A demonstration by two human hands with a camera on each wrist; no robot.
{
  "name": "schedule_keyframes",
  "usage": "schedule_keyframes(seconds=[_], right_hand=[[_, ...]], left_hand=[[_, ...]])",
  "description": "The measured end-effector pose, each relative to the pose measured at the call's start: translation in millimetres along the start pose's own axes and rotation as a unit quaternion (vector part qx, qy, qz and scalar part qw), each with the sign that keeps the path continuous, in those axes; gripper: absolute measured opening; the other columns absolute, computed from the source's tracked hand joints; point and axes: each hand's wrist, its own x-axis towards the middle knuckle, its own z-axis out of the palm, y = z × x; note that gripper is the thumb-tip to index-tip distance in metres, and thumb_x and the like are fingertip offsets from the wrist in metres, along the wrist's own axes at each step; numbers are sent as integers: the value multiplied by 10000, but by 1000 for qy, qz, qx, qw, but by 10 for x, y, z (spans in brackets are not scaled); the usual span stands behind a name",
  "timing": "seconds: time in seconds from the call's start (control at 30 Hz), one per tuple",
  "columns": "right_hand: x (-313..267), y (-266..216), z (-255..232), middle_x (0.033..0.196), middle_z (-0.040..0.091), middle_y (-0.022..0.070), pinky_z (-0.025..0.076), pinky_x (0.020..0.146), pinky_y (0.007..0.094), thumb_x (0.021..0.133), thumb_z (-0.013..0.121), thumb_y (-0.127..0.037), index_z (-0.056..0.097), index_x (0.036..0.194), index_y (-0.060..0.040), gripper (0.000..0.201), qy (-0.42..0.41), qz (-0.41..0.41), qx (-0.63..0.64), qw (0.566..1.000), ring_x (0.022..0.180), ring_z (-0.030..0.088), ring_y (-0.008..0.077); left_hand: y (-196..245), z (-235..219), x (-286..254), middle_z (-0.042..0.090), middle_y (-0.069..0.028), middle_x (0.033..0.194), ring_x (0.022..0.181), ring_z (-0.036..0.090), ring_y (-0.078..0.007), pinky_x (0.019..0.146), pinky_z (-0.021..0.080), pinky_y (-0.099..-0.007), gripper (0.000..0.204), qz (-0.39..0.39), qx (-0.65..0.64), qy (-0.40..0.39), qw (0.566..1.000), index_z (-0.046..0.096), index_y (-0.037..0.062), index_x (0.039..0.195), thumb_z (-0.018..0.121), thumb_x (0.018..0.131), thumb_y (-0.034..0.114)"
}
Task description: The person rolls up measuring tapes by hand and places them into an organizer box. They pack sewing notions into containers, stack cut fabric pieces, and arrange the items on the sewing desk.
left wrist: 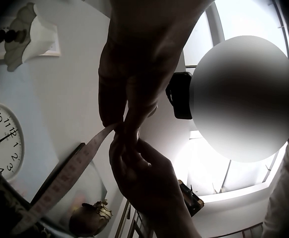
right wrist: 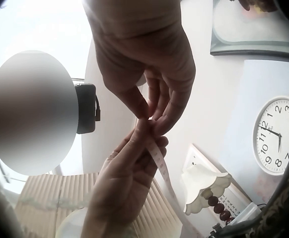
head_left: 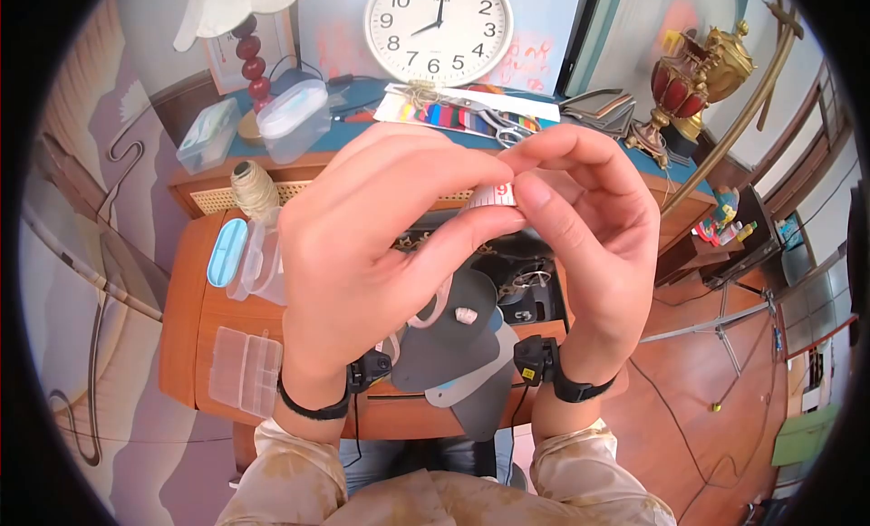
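Note:
In the head view, my left hand (head_left: 362, 218) pinches a white tape measure (head_left: 490, 197) between thumb and forefinger, with a red 9 showing. My right hand (head_left: 598, 222) meets it there, thumb and fingertips closed at the tape's edge. Both hands are raised in front of me, above the table. From the pinch, the tape (left wrist: 67, 173) hangs down in a long strip in the left wrist view. In the right wrist view, it runs down past my left hand (right wrist: 124, 181), with my right hand (right wrist: 149, 59) above. The fingertips hide part of the tape.
Below lie grey fabric pieces (head_left: 444, 345) and a small pale bundle (head_left: 466, 316) on the wooden table (head_left: 195, 318). Clear plastic boxes (head_left: 245, 372) and a twine spool (head_left: 253, 189) are at the left. Behind stand scissors (head_left: 498, 120), a clock (head_left: 439, 28) and a lamp (head_left: 254, 68).

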Motion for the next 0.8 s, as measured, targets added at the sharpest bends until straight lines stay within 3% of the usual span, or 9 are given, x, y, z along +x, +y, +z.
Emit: schedule_keyframes(seconds=[0.07,0.2,0.3,0.4,0.53,0.6,0.63,0.7,0.8], right_hand=[[26,-16,41,1128,682,150,533,919,311,919,660,52,591,1200,61,290,3,-21,1,1000,1047,685,196],[0,-26,70,1142,680,155,548,915,307,908,672,69,584,1211,60,316,-1,-8,5,1000,1065,681,200],[9,-16,73,1128,695,148,581,891,297,871,721,100,567,1252,72,411,-13,-34,40,999,1011,692,170],[7,-16,44,1193,660,166,540,973,329,871,690,115,539,1286,64,445,-4,-23,21,1000,1109,662,212],[9,-7,59,1171,657,148,523,973,313,887,677,107,527,1306,69,447,-14,-45,5,999,1104,645,193],[7,-6,85,1131,649,121,511,942,296,898,674,88,521,1315,77,444,-24,-53,-12,998,1077,631,169],[1,-9,90,1131,649,121,511,942,296,898,674,88,521,1315,77,444,-24,-52,-11,998,1077,631,169],[-8,-11,96,1086,645,105,504,911,285,891,689,67,521,1315,79,456,-27,-68,-73,995,1041,629,158],[5,14,89,1061,645,103,505,894,288,877,704,54,519,1317,78,478,-58,-96,-120,986,1008,628,155]], left_hand=[[-8,-14,10,726,-105,885,828,676,-233,743,527,-327,320,34,15,32,999,749,-22,969,835,664,-65],[23,-89,10,725,-115,911,856,677,-237,746,525,-325,309,33,13,16,999,754,-24,1000,799,701,-84],[88,-73,-1,709,-126,987,902,659,-218,739,508,-305,294,-34,-17,3,999,759,-17,1070,684,802,-112],[133,-52,-4,702,-123,1004,897,649,-193,755,499,-287,282,-72,-40,4,997,757,-14,1077,686,818,-97],[155,-34,2,694,-117,1019,911,640,-176,788,489,-273,261,-105,-94,-3,990,728,-41,1107,667,855,-73],[211,5,20,682,-104,996,930,631,-166,823,489,-277,258,-181,-240,45,953,678,-77,1151,626,899,-46],[244,-7,27,682,-104,996,930,631,-166,823,489,-277,258,-182,-239,46,953,678,-77,1151,626,899,-46],[300,-37,37,662,-98,960,917,622,-159,821,491,-291,282,-284,-381,60,878,624,-95,1199,590,938,8],[166,-93,-13,645,-104,931,881,611,-160,800,484,-296,328,-252,-378,43,890,595,-86,1240,585,935,35]])
